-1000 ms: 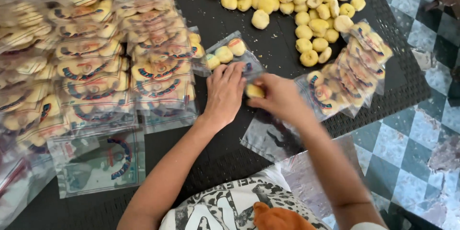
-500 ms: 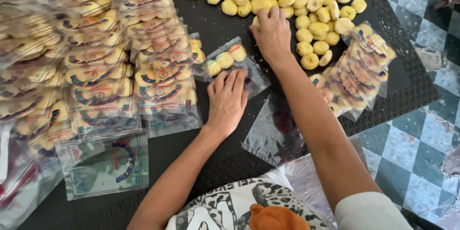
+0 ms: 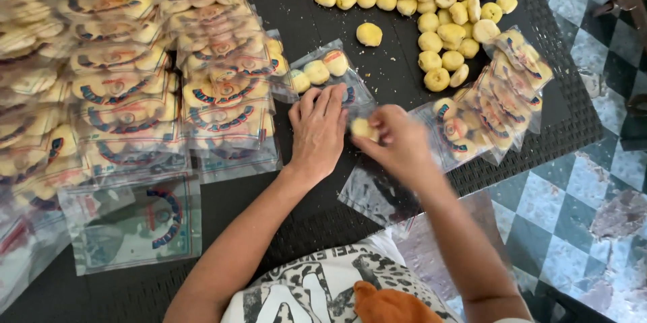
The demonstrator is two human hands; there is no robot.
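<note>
Bagging step: left hand [image 3: 318, 131] flat, pinning clear bag [image 3: 323, 74] open; right hand [image 3: 397, 141] pinching yellow cookie [image 3: 362, 127] at mouth. Next needs sliding cookie toward 11 o'clock.

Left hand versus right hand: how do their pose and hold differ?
The left hand lies flat, palm down, on the open clear bag; the right hand is curled, pinching a yellow cookie. The left hand holds nothing. Both are bare, over the dark mat.
</note>
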